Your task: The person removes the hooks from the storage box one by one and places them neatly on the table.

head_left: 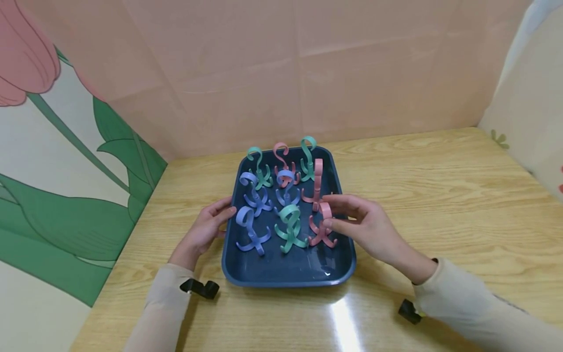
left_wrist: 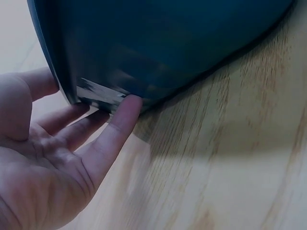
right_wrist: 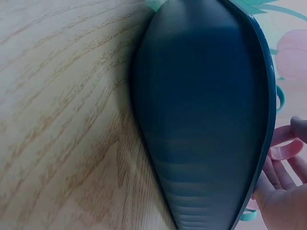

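A dark blue tray (head_left: pixel 281 271) holds several plastic claw hooks standing in rows, each with a curled top and splayed prongs. My left hand (head_left: pixel 211 222) holds the tray's left side, thumb at the rim and fingers against the outer wall (left_wrist: pixel 168 43). Over the tray's right side, my right hand (head_left: pixel 369 225) has thumb and fingers around the curled top of the front pink hook (head_left: pixel 323 234). That pink curl (right_wrist: pixel 287 150) shows between the fingers in the right wrist view. Just behind stands another pink hook (head_left: pixel 318 176). A green hook (head_left: pixel 291 234) is left of the front one.
Purple hooks (head_left: pixel 252 237) stand at the tray's left and middle, with green hooks (head_left: pixel 309 156) and a pink hook (head_left: pixel 280 151) at the back. The tray rests on a wood-grain table (head_left: pixel 440 195). A pink sheet (head_left: pixel 246 73) rises behind; a tulip-patterned sheet (head_left: pixel 44 205) stands at left.
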`<state>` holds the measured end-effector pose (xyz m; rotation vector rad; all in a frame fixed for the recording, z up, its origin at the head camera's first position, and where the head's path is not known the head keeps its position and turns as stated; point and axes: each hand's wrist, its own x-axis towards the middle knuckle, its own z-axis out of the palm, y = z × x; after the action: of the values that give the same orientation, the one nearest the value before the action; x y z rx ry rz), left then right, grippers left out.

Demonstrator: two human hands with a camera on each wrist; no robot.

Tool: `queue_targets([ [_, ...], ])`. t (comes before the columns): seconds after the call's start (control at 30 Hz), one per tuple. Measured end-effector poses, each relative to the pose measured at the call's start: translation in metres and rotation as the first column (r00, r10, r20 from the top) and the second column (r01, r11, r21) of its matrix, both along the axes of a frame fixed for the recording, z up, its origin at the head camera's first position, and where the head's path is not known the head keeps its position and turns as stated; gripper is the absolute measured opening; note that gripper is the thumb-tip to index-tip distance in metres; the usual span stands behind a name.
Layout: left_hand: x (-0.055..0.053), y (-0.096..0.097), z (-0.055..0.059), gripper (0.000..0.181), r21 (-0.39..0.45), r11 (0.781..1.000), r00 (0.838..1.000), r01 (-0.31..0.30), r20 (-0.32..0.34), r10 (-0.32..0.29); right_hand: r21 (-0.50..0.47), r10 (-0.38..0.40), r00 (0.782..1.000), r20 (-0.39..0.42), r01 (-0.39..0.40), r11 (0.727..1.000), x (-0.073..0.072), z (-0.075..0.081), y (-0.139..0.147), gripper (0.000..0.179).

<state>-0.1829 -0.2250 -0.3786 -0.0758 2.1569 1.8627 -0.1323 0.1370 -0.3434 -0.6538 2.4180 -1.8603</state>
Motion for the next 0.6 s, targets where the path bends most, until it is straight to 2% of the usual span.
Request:
queue_targets([
  [0.6, -0.0005, -0.0013, 0.0003, 0.042, -0.014, 1.0, 1.0, 0.0, 0.008, 0.0, 0.021, -0.008, 1.0, -0.003, 0.008, 1.0, 0.0005, 0.0004, -0.0013, 0.038],
])
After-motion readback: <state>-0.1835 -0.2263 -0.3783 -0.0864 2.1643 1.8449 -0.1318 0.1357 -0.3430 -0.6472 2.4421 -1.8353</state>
